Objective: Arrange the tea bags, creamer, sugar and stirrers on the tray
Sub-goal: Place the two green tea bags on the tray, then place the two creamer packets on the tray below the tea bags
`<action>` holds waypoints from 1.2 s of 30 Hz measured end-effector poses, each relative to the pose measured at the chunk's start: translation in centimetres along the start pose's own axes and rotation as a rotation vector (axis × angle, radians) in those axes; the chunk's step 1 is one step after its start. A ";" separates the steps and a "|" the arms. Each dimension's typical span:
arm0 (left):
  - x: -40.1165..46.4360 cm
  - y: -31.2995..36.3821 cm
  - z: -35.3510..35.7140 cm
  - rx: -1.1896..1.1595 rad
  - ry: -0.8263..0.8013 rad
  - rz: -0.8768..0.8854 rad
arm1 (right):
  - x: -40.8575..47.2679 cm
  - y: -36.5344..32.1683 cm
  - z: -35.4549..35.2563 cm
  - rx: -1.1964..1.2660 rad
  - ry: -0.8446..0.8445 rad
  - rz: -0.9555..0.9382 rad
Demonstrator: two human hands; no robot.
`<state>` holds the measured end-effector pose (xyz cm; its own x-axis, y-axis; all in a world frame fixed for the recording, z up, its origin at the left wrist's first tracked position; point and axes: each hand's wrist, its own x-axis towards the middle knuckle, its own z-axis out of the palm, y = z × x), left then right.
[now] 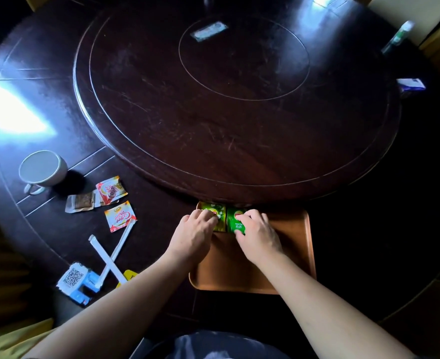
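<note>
An orange-brown tray [291, 244] lies on the dark round table in front of me. Two green tea bag packets lie side by side at its far left corner. My left hand [194, 233] rests its fingertips on the left tea bag [220, 216]. My right hand [257, 235] presses its fingers on the right tea bag [234, 220]. Left of the tray lie two red-and-white creamer sachets [120, 216] [110, 193], a brown packet [80, 202], two crossed white wrapped stirrers [110, 257] and blue-white sugar packets [77, 281].
A white cup [42, 169] stands at the far left. A raised turntable [239, 99] fills the table's middle, its edge just beyond the tray. A small packet [208, 31] lies on it; a box [410, 85] and a wrapped item [397, 37] lie far right.
</note>
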<state>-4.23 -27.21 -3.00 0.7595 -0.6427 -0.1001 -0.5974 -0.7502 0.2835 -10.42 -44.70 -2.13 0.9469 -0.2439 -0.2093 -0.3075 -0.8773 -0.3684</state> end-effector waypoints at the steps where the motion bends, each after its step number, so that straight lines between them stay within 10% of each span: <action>1: 0.0 0.0 0.0 0.013 0.002 -0.004 | 0.0 0.0 0.0 0.000 0.005 0.001; 22: -4.2 -6.2 -3.4 -0.149 -0.012 -0.102 | -0.7 -4.1 -1.2 0.067 -0.153 -0.016; 36: -10.0 -19.4 -5.7 -0.150 0.028 -0.581 | 4.2 -19.0 2.9 -0.063 -0.357 -0.229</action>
<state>1.24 -5.37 -2.08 0.9586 -0.1279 -0.2543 -0.0409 -0.9459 0.3218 -0.83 -27.83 1.33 0.8950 0.1086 -0.4327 -0.0761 -0.9185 -0.3880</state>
